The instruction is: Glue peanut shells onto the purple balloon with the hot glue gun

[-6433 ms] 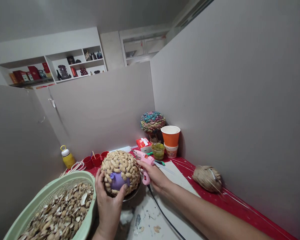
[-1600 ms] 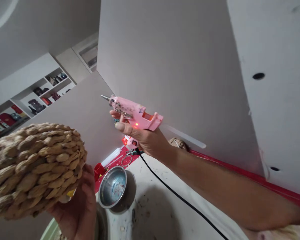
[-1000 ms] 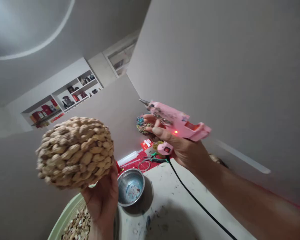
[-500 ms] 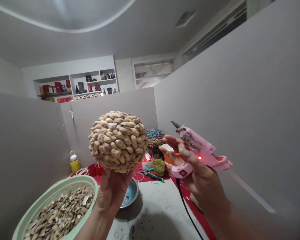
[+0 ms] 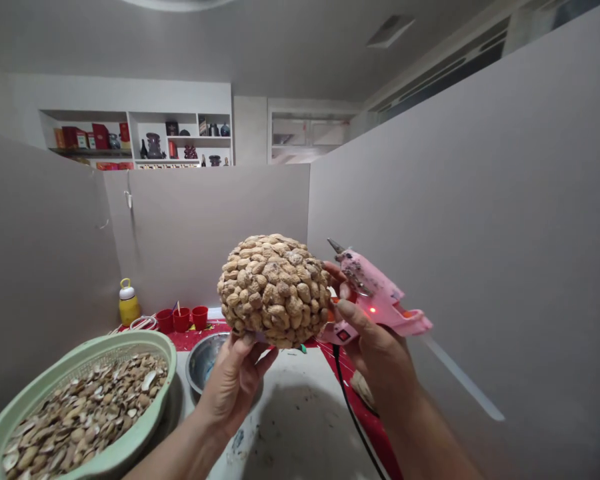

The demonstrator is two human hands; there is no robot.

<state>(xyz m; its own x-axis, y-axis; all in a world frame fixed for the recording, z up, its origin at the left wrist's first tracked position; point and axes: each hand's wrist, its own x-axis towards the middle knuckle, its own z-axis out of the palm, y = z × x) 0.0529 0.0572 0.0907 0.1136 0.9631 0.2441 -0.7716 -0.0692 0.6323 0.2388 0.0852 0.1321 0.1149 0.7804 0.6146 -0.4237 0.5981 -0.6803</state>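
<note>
A ball covered in peanut shells (image 5: 275, 291) is held up above the table, near the middle of the view. My left hand (image 5: 235, 377) grips it from below, thumb and fingers on its lower left. In my right hand (image 5: 375, 340) is a pink hot glue gun (image 5: 375, 283) with a red light lit, its metal nozzle pointing up and left. The right fingertips reach to the ball's right side; whether they press on it I cannot tell. A clear glue stick (image 5: 465, 380) sticks out of the gun's back, and a black cord hangs from its handle.
A green basket (image 5: 167, 380) of shell pieces stands at the left. Behind it are a yellow bottle (image 5: 129, 307) and red cups (image 5: 181, 320). A metal bowl (image 5: 197, 363) sits partly behind my left hand. Grey partitions (image 5: 210, 227) enclose the table.
The peanut ball has moved right and turned, showing another side. My right hand and the glue gun have shifted left, close to the ball. The camera view has also shifted.
</note>
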